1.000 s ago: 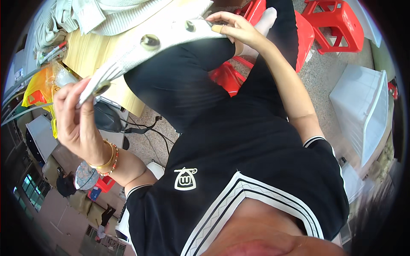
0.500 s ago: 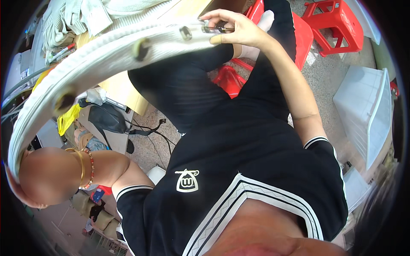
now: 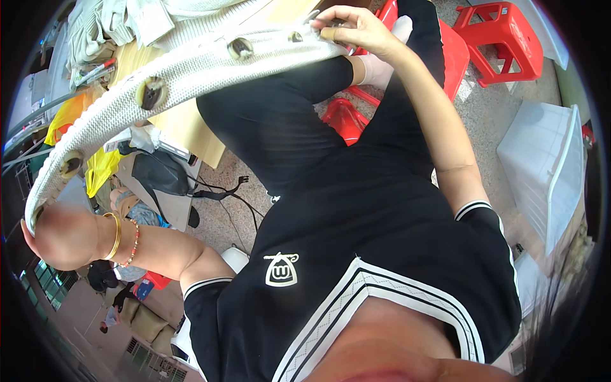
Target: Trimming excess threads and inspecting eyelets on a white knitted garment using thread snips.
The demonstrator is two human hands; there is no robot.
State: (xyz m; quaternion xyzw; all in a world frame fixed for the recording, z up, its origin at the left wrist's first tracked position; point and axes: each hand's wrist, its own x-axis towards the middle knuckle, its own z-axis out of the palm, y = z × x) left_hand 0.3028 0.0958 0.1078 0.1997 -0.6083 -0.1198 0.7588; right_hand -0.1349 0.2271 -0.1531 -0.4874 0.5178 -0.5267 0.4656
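A cream knitted button band (image 3: 197, 73) with several large dark buttons (image 3: 151, 93) arches from the far left up to the top middle. My left hand (image 3: 67, 239), blurred and close to the camera, is closed on its lower end; most of the fingers are hidden behind the hand. At the other end, my right hand (image 3: 359, 32) has its fingers curled, with a band around the thumb. A small pointed grey metal tool (image 3: 312, 17) sticks out from those fingertips, partly hidden; its kind is unclear. The fingertips are beside the last button (image 3: 294, 37).
More cream knitwear (image 3: 114, 25) is heaped on a wooden table (image 3: 191, 130) at the far left, near some pens. Below lie a yellow bag (image 3: 102, 170) and a black bag (image 3: 159, 173). Red stools (image 3: 503, 41) and a translucent bin (image 3: 541, 165) are to the right.
The knit band has flattened and its buttons now face me more clearly. My left hand has moved slightly up. My right hand has shifted a little, and less of its metal tool shows.
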